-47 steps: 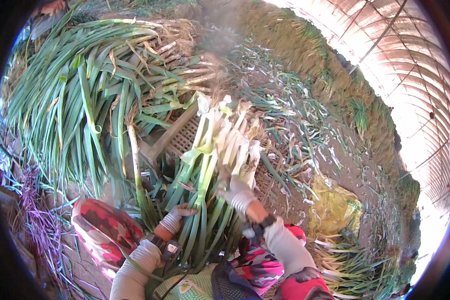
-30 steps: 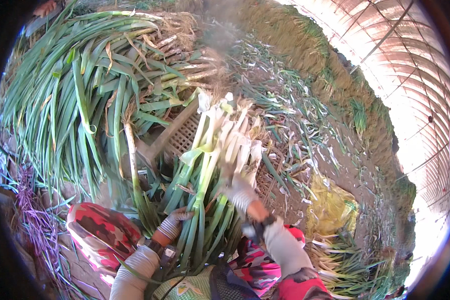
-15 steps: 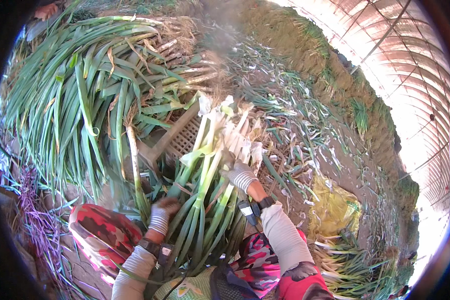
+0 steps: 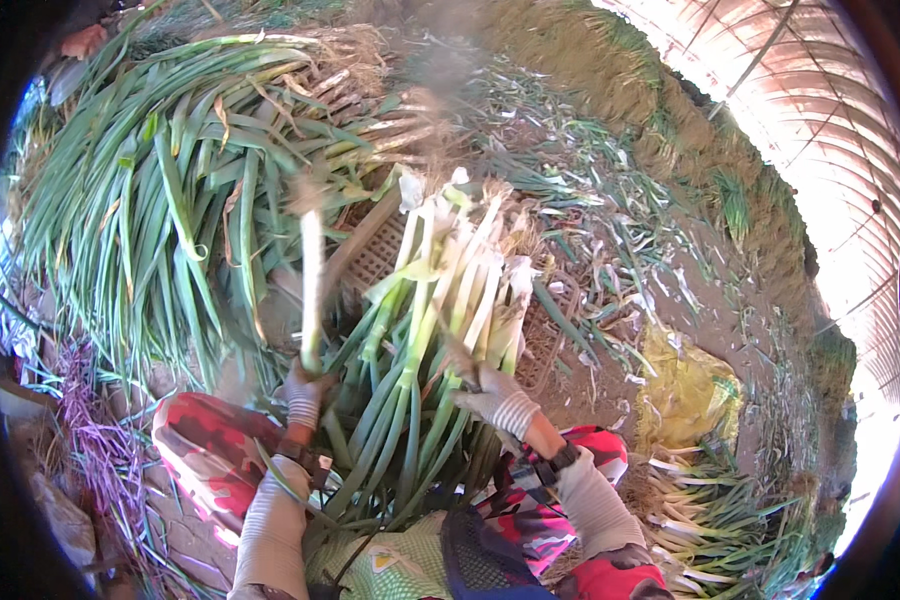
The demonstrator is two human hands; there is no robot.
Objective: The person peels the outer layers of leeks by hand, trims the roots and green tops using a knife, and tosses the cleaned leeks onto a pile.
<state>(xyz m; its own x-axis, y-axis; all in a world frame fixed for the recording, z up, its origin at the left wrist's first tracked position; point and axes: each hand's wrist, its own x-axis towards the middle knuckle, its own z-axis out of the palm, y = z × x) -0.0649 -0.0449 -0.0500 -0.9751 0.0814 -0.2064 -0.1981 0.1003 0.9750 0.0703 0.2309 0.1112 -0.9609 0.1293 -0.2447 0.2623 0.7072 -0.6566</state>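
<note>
My left hand (image 4: 305, 392), in a dirty striped glove, is closed round a long green onion (image 4: 312, 290). The onion's white shank stands up from the fist, its root end smeared by motion. A bunch of peeled green onions (image 4: 460, 285) lies in front of me, white ends pointing away and green leaves toward my lap. Over the right side of this bunch hovers my gloved right hand (image 4: 495, 395). Its fingers point up and left and are blurred, so their grip does not show. Both wrists wear a dark strapped device.
Unpeeled green onions with roots (image 4: 160, 210) are heaped at the left. A plastic crate (image 4: 375, 255) shows behind the bunch. Peelings (image 4: 580, 220) litter the ground. A yellow sack (image 4: 685, 390) and more peeled onions (image 4: 690, 510) lie to the right; purple strands (image 4: 95, 440) lie at far left.
My left hand has moved up and slightly left, raising the green onion and bringing it to the right at its white end. My right hand has come down a little toward me.
</note>
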